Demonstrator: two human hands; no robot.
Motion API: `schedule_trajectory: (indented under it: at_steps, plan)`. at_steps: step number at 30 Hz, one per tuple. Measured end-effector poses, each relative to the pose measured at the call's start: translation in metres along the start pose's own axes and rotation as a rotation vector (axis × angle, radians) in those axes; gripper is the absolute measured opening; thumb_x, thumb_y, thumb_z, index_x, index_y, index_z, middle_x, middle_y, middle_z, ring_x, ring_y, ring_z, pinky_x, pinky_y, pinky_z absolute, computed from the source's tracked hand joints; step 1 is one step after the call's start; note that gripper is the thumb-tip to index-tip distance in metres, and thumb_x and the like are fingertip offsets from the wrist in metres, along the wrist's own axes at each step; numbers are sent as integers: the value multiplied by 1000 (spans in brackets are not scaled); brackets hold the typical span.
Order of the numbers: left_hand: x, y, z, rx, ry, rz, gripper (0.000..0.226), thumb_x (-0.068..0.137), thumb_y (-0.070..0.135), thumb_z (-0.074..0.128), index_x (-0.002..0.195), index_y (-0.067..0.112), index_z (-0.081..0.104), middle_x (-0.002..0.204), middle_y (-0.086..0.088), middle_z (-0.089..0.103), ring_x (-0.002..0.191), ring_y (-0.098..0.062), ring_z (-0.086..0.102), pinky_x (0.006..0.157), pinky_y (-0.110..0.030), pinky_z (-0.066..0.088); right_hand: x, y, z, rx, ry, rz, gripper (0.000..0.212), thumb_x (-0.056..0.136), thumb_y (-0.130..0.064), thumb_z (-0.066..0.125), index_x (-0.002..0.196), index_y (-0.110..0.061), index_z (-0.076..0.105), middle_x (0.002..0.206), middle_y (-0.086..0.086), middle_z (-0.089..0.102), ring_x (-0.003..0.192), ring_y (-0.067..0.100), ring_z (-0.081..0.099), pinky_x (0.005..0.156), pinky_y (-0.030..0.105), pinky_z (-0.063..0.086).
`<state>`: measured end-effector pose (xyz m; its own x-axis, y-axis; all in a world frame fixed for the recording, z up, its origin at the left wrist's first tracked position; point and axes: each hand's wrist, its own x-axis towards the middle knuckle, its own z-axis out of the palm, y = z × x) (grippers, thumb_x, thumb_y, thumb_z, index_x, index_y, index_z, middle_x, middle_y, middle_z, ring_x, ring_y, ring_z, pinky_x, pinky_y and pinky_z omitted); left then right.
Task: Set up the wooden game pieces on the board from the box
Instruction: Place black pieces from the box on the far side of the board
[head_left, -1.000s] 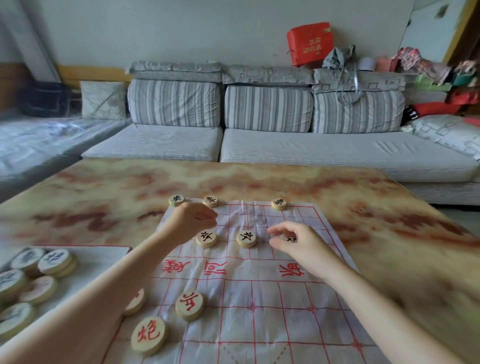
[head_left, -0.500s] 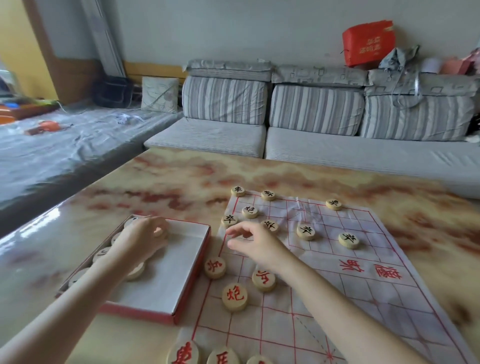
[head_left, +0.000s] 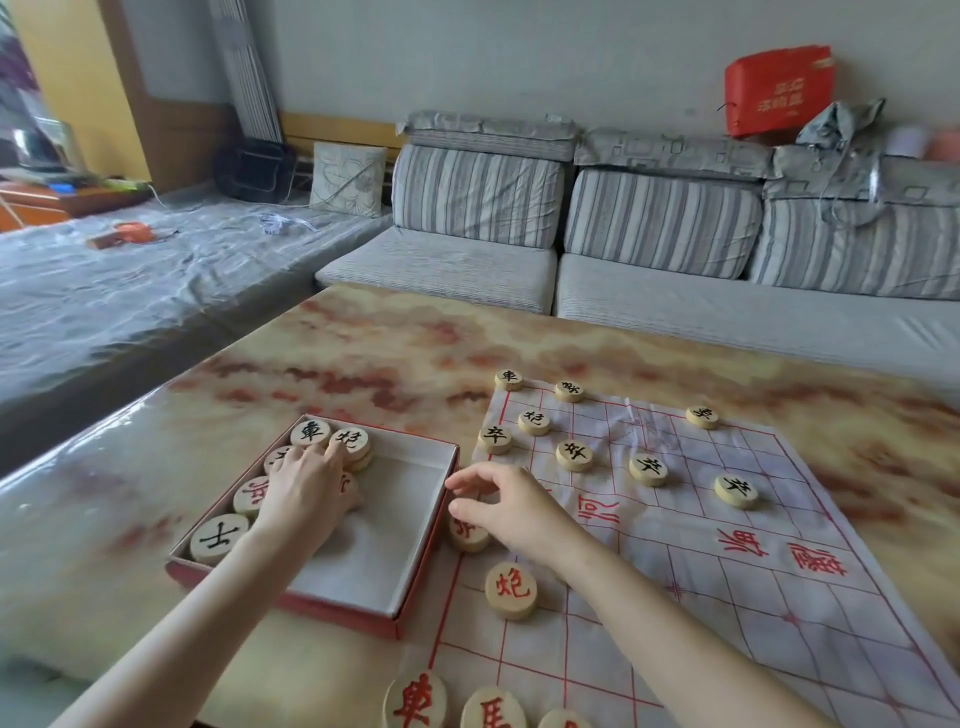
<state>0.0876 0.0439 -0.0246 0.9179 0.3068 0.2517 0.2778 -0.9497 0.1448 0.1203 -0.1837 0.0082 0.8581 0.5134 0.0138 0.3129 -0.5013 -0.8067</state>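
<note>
A red-rimmed box (head_left: 427, 525) with a white inside sits on the table, left of the paper board (head_left: 727, 597) with its red grid. My left hand (head_left: 306, 491) lies inside the box, fingers stretched over several wooden discs, fingertips on a black-marked piece (head_left: 352, 441). More discs, such as one at the near corner (head_left: 219, 538), line the box's left side. My right hand (head_left: 511, 512) hovers at the board's left edge with loosely curved fingers holding nothing, partly over a red-marked piece (head_left: 470, 535). Black-marked pieces (head_left: 574, 455) stand on the far rows and red ones (head_left: 511, 590) on the near rows.
The marbled table top (head_left: 363, 364) extends behind and left of the box. A grey striped sofa (head_left: 649, 291) runs along the far side and a covered couch (head_left: 130, 280) along the left. A red carton (head_left: 776, 88) rests on the sofa back.
My left hand went from the board's far left corner into the box and settled on the pieces. My right hand moved left across the board toward the box. The view swung left.
</note>
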Motion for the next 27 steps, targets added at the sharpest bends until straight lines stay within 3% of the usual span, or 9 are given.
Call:
schedule_trajectory:
  at_steps: [4,8,14,20,27]
  plan:
    - [-4,3,-12,-272,66,-36,47,64,34,79,102,15,58,97,-6,69,98,-30,60,82,-34,40,3,-6,13,-5,-14,-29,19,78,-32,64,97,-36,64,98,-9,69,111,19,53,101,40,41]
    - [-8,1,-40,-616,160,-144,45,63,29,82,99,19,57,91,2,64,84,-24,61,78,-35,46,7,-23,28,-74,-49,-84,27,84,-25,61,111,-25,63,103,-14,63,115,16,45,101,28,35]
    - [-7,-14,-57,-611,168,-193,45,62,28,83,100,17,63,95,2,63,85,-21,58,74,-27,40,22,-51,74,-270,-160,-127,42,85,-29,62,125,-18,55,129,3,55,126,23,31,105,34,25]
    - [-17,-36,-48,-618,108,-263,42,61,23,84,99,19,67,104,-4,67,90,-23,61,77,-28,44,34,-56,117,-402,-127,-58,65,73,-48,69,128,-18,51,128,9,43,126,27,31,109,37,25]
    - [-21,-37,-50,-628,91,-232,41,62,23,83,100,23,67,103,-3,67,90,-23,60,80,-29,45,33,-52,110,-294,-26,-107,50,74,-38,70,115,-14,56,119,7,53,116,25,41,98,33,34]
